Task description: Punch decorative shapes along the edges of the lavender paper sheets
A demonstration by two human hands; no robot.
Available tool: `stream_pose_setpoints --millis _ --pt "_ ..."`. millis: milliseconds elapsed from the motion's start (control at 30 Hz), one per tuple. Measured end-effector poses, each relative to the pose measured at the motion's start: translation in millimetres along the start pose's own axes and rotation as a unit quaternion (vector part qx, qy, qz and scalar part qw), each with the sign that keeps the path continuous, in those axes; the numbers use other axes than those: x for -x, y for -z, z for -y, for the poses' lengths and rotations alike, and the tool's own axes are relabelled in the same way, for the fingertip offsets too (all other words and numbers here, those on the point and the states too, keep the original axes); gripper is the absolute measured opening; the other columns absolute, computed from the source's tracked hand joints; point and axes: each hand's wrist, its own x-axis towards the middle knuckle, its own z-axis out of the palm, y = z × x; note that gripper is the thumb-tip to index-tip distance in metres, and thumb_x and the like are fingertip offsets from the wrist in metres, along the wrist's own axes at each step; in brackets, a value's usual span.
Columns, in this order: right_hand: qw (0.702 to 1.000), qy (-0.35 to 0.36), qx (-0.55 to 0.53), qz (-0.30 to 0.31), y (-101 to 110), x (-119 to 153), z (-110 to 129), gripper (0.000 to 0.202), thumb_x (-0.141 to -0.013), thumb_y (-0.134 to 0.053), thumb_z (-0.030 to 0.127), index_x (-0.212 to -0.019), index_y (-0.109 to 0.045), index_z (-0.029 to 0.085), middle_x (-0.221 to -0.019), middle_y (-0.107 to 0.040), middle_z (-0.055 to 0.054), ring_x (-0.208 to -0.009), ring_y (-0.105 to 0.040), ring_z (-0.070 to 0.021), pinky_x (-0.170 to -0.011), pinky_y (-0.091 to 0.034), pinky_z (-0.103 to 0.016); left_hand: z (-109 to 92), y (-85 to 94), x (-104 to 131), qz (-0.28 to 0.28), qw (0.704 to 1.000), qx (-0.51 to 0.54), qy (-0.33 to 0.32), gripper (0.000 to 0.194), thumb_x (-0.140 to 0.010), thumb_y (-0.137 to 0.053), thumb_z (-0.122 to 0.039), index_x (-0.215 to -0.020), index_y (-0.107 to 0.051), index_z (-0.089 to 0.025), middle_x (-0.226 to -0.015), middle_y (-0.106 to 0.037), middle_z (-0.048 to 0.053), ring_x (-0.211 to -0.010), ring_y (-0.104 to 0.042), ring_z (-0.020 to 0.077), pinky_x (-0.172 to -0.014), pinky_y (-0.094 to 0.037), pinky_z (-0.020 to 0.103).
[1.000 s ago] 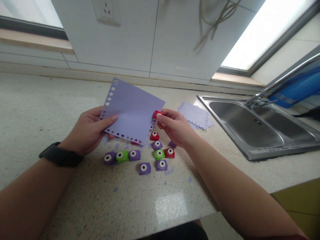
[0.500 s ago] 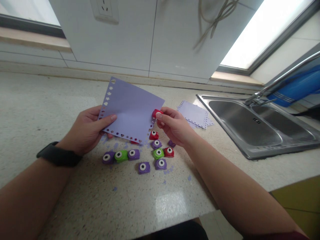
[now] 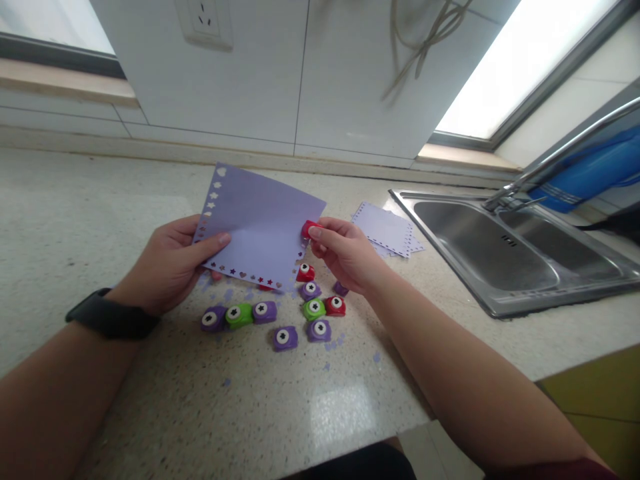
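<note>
My left hand (image 3: 187,257) grips a purple sheet of paper (image 3: 260,213) by its left edge, thumb on top. Small hearts, stars and other shapes are cut along the sheet's left and lower edges and part of the right. My right hand (image 3: 345,250) pinches a red craft punch (image 3: 310,230) at the sheet's right edge; the fingers hide part of it. Beneath and in front of the paper lie several more craft punches, among them a green punch (image 3: 239,315), a purple punch (image 3: 285,338) and a red punch (image 3: 335,306).
Punched purple sheets (image 3: 385,228) lie in a loose pile beyond my right hand. A steel double sink (image 3: 440,293) with a faucet (image 3: 505,193) is set into the counter at right. Purple paper bits (image 3: 377,358) are scattered about. A wall socket (image 3: 204,20) is above.
Both hands keep their grip on the paper and the red punch. The paper's upper left corner sits slightly lower in view, and the whole scene has shifted a little left.
</note>
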Motion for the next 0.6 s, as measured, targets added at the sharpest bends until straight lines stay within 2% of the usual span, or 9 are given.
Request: stream_pose_setpoints --millis 200,333,600 --pt "0.999 0.014 -0.032 0.002 0.6 -0.7 -1.4 0.020 -0.074 -0.084 0.030 -0.079 -0.069 0.018 -0.070 -0.059 0.003 -0.061 -0.046 -0.0095 -0.059 -0.034 -0.028 1.8 0.9 1.3 0.001 1.000 -0.004 0.005 0.016 -0.080 -0.083 -0.026 -0.091 -0.075 -0.018 -0.070 -0.068 0.000 -0.048 -0.055 0.0104 -0.040 -0.047 0.021" --pt "0.999 0.022 -0.044 -0.002 2.3 -1.3 -3.9 0.022 -0.071 -0.086 0.026 -0.079 -0.067 0.017 -0.069 -0.061 0.003 -0.058 -0.047 -0.0078 -0.056 -0.033 -0.026 1.4 1.1 2.1 -0.004 0.999 0.002 0.033 0.022 -0.077 -0.085 -0.027 -0.094 -0.076 -0.018 -0.074 -0.070 0.002 -0.051 -0.057 0.0108 -0.042 -0.049 0.021" --pt "0.997 0.032 -0.069 0.007 -1.0 1.5 2.1 0.033 -0.062 -0.091 0.026 -0.076 -0.062 0.018 -0.069 -0.065 0.004 -0.059 -0.055 -0.0096 -0.060 -0.047 -0.026 1.0 1.6 2.8 -0.005 0.998 0.013 0.055 0.029 -0.072 -0.087 -0.027 -0.098 -0.077 -0.018 -0.074 -0.072 0.003 -0.049 -0.056 0.0116 -0.041 -0.049 0.021"
